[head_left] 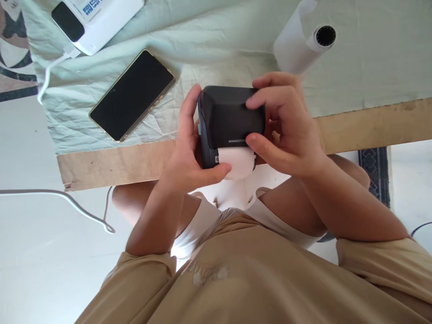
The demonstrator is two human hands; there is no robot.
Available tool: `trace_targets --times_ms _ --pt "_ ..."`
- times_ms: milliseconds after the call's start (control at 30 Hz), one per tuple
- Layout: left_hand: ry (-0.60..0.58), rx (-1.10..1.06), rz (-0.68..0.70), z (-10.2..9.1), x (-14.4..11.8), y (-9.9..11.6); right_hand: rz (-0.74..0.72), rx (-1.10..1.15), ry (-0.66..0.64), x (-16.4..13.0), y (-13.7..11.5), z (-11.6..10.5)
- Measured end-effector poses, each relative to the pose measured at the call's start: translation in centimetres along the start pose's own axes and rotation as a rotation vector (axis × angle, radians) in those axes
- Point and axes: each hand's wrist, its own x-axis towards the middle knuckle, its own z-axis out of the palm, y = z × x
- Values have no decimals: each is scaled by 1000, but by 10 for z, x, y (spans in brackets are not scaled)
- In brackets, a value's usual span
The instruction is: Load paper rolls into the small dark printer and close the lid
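The black, round-cornered plastic label printer [229,117] was held between both hands, above the near edge of the table. Its left side was clasped by the left hand [191,150], the fingers wrapped round the far left and the thumb laid over the white paper strip [239,164] that hung from the near edge. Its right end was held by the right hand [286,121], the thumb set at the near right corner of the lid and the fingertips spread toward the far right. The lettered lid faced up; its paper edge ran left to right and was turned to the near side. Neither hand was clearly nearer, and which axis was longer could not be told.

Farther left, a black-screened smartphone [133,94] was laid slantwise on the pale green cloth [216,40], well apart from the grip; beyond it stood a white plastic box [108,22]. At the far right, a loosely unwound roll of translucent white sheeting [297,49] was placed.
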Motion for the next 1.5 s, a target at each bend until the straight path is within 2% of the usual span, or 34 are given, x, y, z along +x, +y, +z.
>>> trace_targets --times_ms 100,133,267,433,500,600,733,833,1000,1200,1300,1400,1500 --pt "-128 -39 139 2 3 -4 190 235 -111 1 5 4" --pt "-138 -51 157 5 4 -4 228 300 -146 1 6 5" --pt "54 -102 61 16 2 2 293 387 -168 4 8 5" --pt "107 -132 -27 14 1 5 396 421 -203 7 2 2" --pt "131 -107 -23 11 2 2 403 428 -188 7 2 2" --pt "139 -60 88 11 3 1 368 432 -147 8 3 5" --pt "223 -56 5 17 5 7 310 430 -140 9 0 9" --pt "301 -46 -60 21 5 12 337 391 -144 11 -7 9" --pt "404 -74 -82 23 3 14 316 355 -125 13 -14 9" --pt "460 -103 -101 23 5 19 283 345 -137 14 -11 11" --pt "435 -160 -124 24 7 20 243 179 -73 15 -10 6" --pt "347 -195 -111 25 7 20 175 0 97 14 -13 1" --pt "258 -136 -94 23 4 19 103 10 295 13 -22 2"
